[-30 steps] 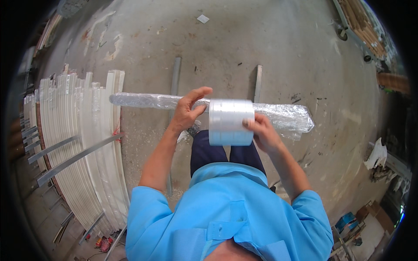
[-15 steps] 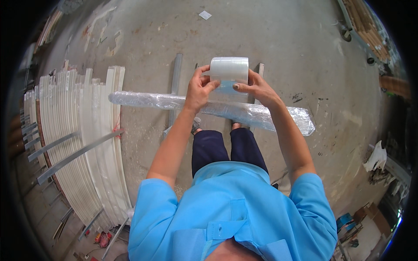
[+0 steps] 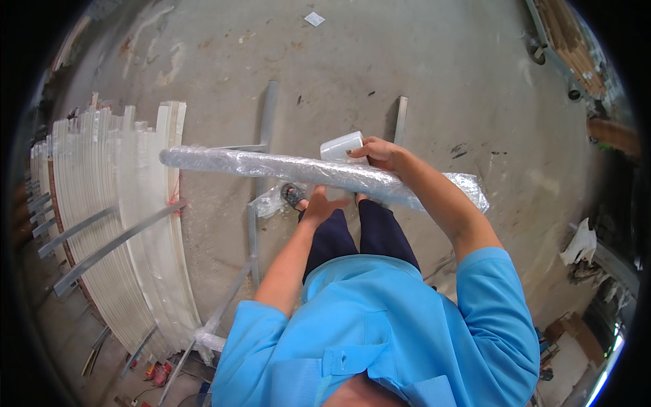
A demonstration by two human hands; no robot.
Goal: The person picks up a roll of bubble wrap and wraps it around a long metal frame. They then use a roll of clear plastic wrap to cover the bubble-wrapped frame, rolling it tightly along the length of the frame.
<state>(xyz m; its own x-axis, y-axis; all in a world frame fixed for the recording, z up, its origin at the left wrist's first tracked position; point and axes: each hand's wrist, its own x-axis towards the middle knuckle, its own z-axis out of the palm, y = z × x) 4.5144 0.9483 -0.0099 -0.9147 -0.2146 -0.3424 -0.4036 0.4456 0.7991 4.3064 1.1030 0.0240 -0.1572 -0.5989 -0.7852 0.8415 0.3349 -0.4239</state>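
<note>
A long bundle wrapped in clear plastic film (image 3: 271,165) lies crosswise in front of me, resting on metal supports. Just past its far side is a roll of clear stretch film (image 3: 341,145), tilted and partly hidden by the bundle. My right hand (image 3: 381,153) grips the right end of this roll, with that forearm crossing over the bundle. On the near side, my left hand (image 3: 325,205) is at the bundle's lower edge, thumb stretched out to the right and fingers apart, some fingertips hard to make out. It holds nothing that I can see.
Metal bars (image 3: 268,115) stand under the bundle, one at the left and another bar (image 3: 401,119) at the right. White long strips (image 3: 115,224) are stacked on a rack at the left. A cart with brown boards (image 3: 569,47) is at the far right. Crumpled plastic (image 3: 270,202) hangs near my foot.
The film roll has come down from above the bundle to its far side, in my right hand. My left hand has let go of the roll and moved to the bundle's near side.
</note>
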